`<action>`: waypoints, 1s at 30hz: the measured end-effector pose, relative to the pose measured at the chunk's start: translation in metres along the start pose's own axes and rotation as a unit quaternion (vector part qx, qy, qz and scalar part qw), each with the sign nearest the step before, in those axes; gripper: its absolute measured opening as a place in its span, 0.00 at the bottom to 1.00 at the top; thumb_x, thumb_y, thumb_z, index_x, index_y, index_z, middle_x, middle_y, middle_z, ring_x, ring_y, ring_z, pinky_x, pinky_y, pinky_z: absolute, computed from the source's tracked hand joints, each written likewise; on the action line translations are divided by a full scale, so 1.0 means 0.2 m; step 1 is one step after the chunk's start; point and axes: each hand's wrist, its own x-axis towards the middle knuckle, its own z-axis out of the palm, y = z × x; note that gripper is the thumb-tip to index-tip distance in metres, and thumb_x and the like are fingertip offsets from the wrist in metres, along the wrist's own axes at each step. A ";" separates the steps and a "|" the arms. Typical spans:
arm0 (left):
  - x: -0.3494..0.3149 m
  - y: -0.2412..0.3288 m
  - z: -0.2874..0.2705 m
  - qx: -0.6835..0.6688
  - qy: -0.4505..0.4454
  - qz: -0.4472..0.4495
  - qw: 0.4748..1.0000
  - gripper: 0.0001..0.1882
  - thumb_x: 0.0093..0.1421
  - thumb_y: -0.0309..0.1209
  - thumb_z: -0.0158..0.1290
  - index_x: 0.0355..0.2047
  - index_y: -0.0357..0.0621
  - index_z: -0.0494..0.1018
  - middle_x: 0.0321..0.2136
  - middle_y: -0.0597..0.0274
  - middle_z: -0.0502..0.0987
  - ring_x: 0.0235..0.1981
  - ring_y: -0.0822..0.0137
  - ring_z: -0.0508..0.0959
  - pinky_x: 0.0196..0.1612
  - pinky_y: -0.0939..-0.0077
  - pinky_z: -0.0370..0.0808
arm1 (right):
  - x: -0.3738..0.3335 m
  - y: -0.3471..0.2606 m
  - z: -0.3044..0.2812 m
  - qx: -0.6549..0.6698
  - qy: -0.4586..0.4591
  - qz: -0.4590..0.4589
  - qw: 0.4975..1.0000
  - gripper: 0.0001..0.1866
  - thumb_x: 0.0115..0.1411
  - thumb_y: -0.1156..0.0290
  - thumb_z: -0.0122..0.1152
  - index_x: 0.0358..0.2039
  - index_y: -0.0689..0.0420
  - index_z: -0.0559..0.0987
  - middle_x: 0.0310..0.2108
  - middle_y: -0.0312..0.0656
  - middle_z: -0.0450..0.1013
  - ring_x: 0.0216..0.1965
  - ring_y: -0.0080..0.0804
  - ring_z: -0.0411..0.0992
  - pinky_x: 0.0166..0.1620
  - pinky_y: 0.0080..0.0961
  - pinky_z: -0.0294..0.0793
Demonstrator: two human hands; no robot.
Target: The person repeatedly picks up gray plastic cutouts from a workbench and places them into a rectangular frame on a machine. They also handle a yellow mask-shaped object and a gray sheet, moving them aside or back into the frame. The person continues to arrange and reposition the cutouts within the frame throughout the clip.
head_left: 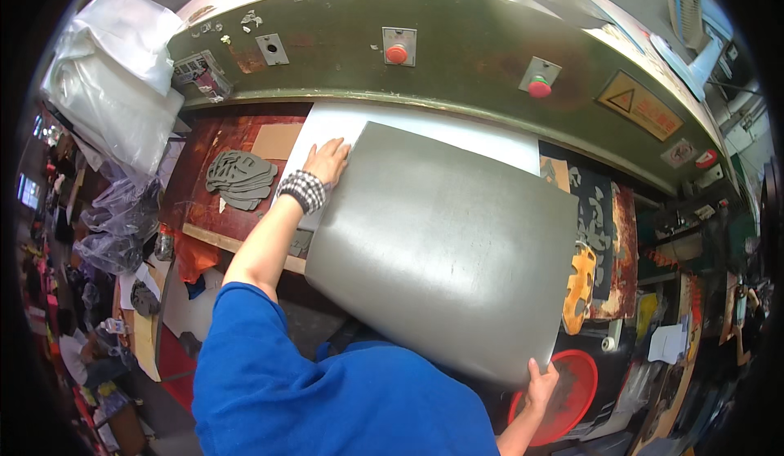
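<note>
Grey sheet (445,252) sits partly over the white board (327,120), near side jutting toward the blue shirt (359,399); left hand (325,164) has its fingers stretched out by the left edge; right hand (539,387) has fingers clamped on the near-right corner; I'd steer gently with the left and keep that corner level so it doesn't buckle.

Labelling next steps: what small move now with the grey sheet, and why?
Probably ease the grey sheet forward over the white panel: its near part overhangs the table, the right hand holds its near right corner, and the left hand is at its left edge.
</note>
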 end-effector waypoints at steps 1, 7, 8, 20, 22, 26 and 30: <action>-0.06 -0.04 0.08 -0.004 0.017 0.008 1.000 0.13 0.59 0.31 0.51 0.42 0.39 0.74 0.46 0.53 0.75 0.49 0.54 0.73 0.57 0.58 0.67 | 0.01 -0.01 0.00 0.038 -0.006 -0.011 0.999 0.15 0.56 0.81 0.59 0.45 0.67 0.76 0.39 0.41 0.75 0.38 0.27 0.71 0.47 0.26 0.69; -0.52 -0.14 -0.12 -0.016 -0.014 -0.002 1.000 0.10 0.54 0.31 0.55 0.36 0.41 0.73 0.42 0.56 0.74 0.47 0.58 0.73 0.54 0.58 0.68 | 0.01 -0.10 0.01 0.027 -0.007 -0.009 1.000 0.14 0.56 0.81 0.59 0.44 0.67 0.76 0.39 0.40 0.75 0.39 0.26 0.70 0.47 0.24 0.69; -0.60 -0.14 -0.21 0.038 0.013 -0.027 0.999 0.08 0.54 0.31 0.55 0.33 0.41 0.73 0.40 0.55 0.74 0.45 0.57 0.73 0.51 0.59 0.69 | 0.01 -0.11 0.01 -0.016 0.005 -0.011 1.000 0.14 0.56 0.80 0.59 0.44 0.67 0.76 0.39 0.40 0.75 0.39 0.26 0.70 0.46 0.24 0.69; -0.88 0.04 -0.15 -0.310 0.003 -0.421 0.852 0.10 0.58 0.31 0.57 0.30 0.34 0.73 0.19 0.58 0.72 0.23 0.72 0.69 0.29 0.74 0.69 | 0.35 -0.65 0.33 -0.091 -0.052 -0.047 0.993 0.15 0.53 0.80 0.59 0.43 0.68 0.77 0.38 0.40 0.75 0.38 0.24 0.71 0.43 0.23 0.71; -0.71 -0.14 -0.18 -0.207 -0.004 -0.394 0.895 0.12 0.58 0.32 0.56 0.29 0.33 0.72 0.22 0.49 0.75 0.24 0.60 0.73 0.31 0.65 0.71 | 0.45 -0.77 0.43 -0.139 -0.071 -0.137 0.978 0.18 0.50 0.82 0.62 0.44 0.67 0.77 0.36 0.39 0.76 0.37 0.23 0.72 0.43 0.21 0.72; -0.01 -0.57 -0.04 -0.176 -0.018 -0.377 0.909 0.22 0.62 0.44 0.49 0.37 0.34 0.76 0.30 0.39 0.77 0.30 0.48 0.78 0.33 0.61 0.72 | 1.01 -0.98 0.83 -0.013 -0.111 -0.086 0.990 0.23 0.52 0.75 0.64 0.50 0.65 0.75 0.35 0.41 0.77 0.33 0.25 0.72 0.39 0.23 0.73; 0.06 -0.59 0.05 -0.214 0.037 -0.276 0.936 0.21 0.63 0.37 0.50 0.49 0.33 0.71 0.45 0.43 0.75 0.48 0.53 0.75 0.51 0.67 0.70 | 1.24 -0.97 0.97 -0.056 0.094 -0.140 0.984 0.22 0.59 0.66 0.61 0.51 0.65 0.73 0.36 0.46 0.77 0.36 0.28 0.74 0.42 0.24 0.73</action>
